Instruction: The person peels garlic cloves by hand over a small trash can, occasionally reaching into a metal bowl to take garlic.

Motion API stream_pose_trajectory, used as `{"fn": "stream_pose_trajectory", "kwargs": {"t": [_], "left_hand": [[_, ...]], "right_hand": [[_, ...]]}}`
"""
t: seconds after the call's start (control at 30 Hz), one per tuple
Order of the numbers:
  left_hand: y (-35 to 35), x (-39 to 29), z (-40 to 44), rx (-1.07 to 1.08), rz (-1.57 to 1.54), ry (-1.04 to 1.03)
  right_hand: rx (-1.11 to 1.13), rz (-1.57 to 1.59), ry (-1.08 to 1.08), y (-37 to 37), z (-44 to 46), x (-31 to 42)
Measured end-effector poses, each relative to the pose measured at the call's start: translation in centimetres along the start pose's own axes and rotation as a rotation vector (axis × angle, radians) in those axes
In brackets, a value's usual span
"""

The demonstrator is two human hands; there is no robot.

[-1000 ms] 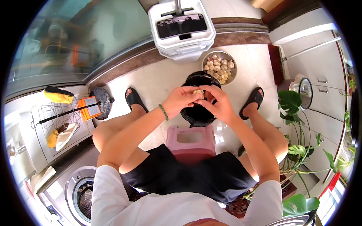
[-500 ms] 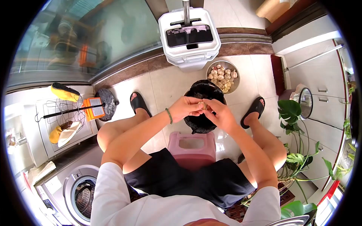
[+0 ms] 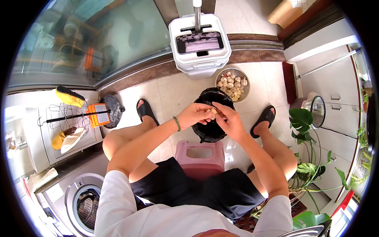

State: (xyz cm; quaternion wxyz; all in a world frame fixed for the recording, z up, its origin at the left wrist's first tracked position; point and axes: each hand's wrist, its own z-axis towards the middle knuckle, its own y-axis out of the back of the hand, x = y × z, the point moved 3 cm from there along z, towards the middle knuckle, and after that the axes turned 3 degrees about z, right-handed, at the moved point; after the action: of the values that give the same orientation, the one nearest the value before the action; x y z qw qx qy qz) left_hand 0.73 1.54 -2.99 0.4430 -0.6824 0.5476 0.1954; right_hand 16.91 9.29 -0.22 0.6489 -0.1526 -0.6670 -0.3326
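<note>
My left hand (image 3: pixel 194 115) and my right hand (image 3: pixel 231 122) meet over a bin lined with a black bag (image 3: pixel 209 132). Between their fingertips is a pale piece of garlic (image 3: pixel 213 113), with the fingers of both hands pinched on it. Just beyond the bin, a round metal bowl (image 3: pixel 245 93) on the floor holds several garlic bulbs (image 3: pixel 231 79) and loose cloves (image 3: pixel 236 94).
A pink stool (image 3: pixel 199 160) stands between my knees. Behind the bin is a white mop bucket (image 3: pixel 200 63). A wire rack (image 3: pixel 63 114) and washing machine (image 3: pixel 85 201) are at left; a leafy plant (image 3: pixel 302 119) and cabinets (image 3: pixel 335 85) at right.
The view has shifted, so the bucket, bowl and bin appear lower. My fingers have changed position around the garlic, and both hands still hold it over the bin.
</note>
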Motion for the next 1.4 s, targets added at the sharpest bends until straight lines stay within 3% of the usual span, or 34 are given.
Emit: {"fn": "stream_pose_trajectory", "kwargs": {"t": [0.27, 0.47, 0.63, 0.77, 0.83, 0.93, 1.27, 1.4], "left_hand": [[0.7, 0.4, 0.3, -0.033, 0.086, 0.016], [0.3, 0.2, 0.0, -0.004, 0.086, -0.024], [0.5, 0.6, 0.3, -0.012, 0.059, -0.015], [0.8, 1.4, 0.4, -0.065, 0.081, 0.080], [0.9, 1.6, 0.2, -0.088, 0.058, 0.120], [1.3, 2.4, 0.5, -0.104, 0.003, 0.144], [-0.2, -0.2, 0.0, -0.153, 0.040, -0.032], [-0.4, -0.5, -0.1, -0.173, 0.106, -0.127]], "right_hand": [[0.048, -0.079, 0.037, 0.3, 0.7, 0.3], [0.010, 0.075, -0.030, -0.3, 0.7, -0.2], [-0.129, 0.215, -0.135, -0.3, 0.4, -1.9], [-0.133, 0.170, -0.179, -0.2, 0.4, -2.3], [-0.156, 0.337, -0.308, -0.3, 0.4, -2.1], [-0.120, 0.402, -0.330, -0.7, 0.3, -2.2], [-0.121, 0.429, -0.338, -0.6, 1.4, -2.8], [-0.071, 0.299, -0.205, -0.6, 1.5, -1.9]]}}
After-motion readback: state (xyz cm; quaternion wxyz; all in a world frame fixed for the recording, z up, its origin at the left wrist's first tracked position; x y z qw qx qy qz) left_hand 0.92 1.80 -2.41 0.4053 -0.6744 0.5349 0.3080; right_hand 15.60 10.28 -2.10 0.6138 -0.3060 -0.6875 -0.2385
